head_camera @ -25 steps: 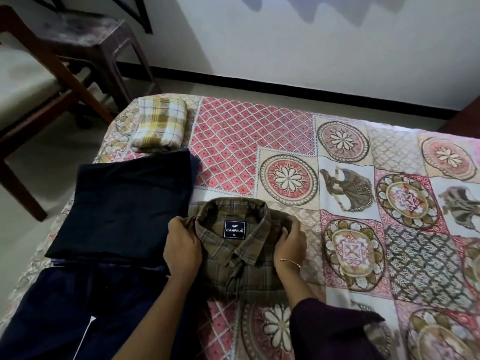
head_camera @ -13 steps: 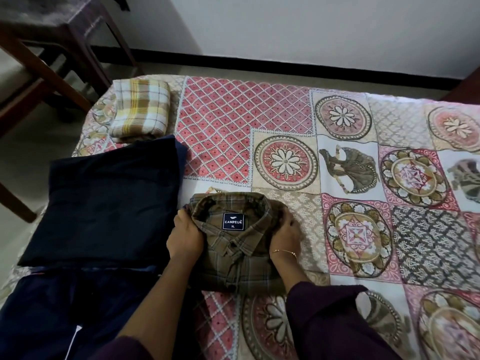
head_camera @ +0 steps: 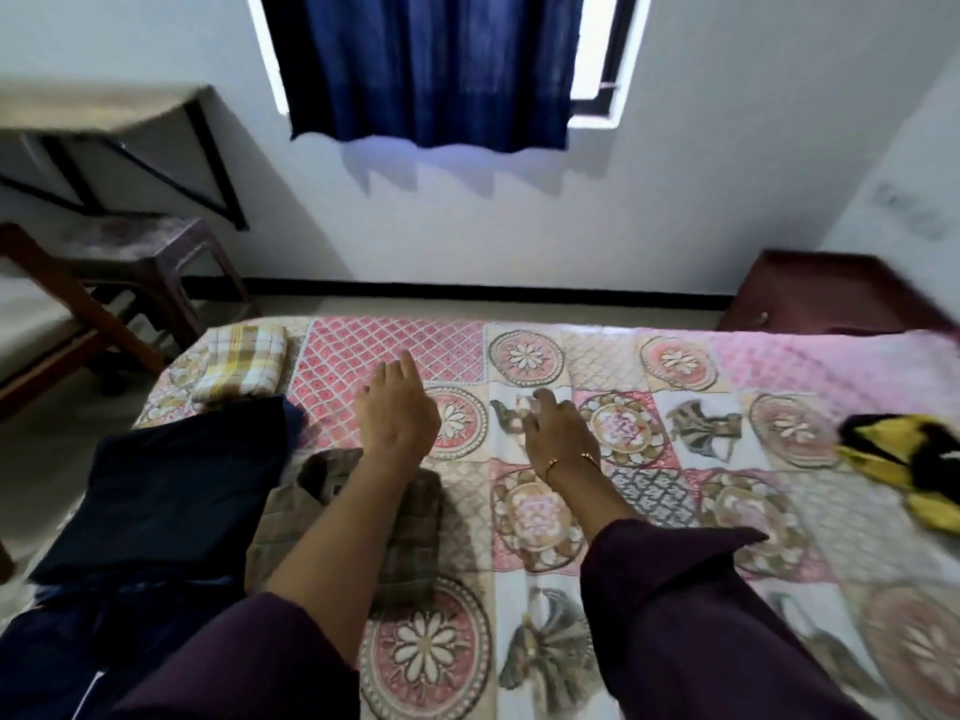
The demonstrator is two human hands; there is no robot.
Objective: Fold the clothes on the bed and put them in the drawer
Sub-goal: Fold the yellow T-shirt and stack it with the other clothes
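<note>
A folded brown plaid shirt [head_camera: 410, 532] lies on the patterned bed sheet [head_camera: 649, 511], partly under my left forearm. My left hand [head_camera: 397, 413] hovers beyond it with fingers straight and holds nothing. My right hand [head_camera: 558, 433], with a thin bracelet at the wrist, reaches out over the sheet, fingers relaxed and empty. A folded dark navy garment [head_camera: 176, 491] lies left of the shirt. A folded yellow check cloth [head_camera: 241, 363] sits at the bed's far left corner. A crumpled yellow and black garment [head_camera: 904, 459] lies at the right edge.
More dark navy cloth [head_camera: 78, 652] lies at the near left. A dark plastic stool [head_camera: 140, 252] and a wooden chair [head_camera: 62, 324] stand left of the bed. A dark red wooden cabinet [head_camera: 831, 293] stands at the far right by the wall. A blue curtain [head_camera: 431, 65] hangs above.
Both hands have let go of the folded plaid shirt and moved forward over the sheet. The view has tilted up and right, bringing in the curtain, cabinet and yellow garment.
</note>
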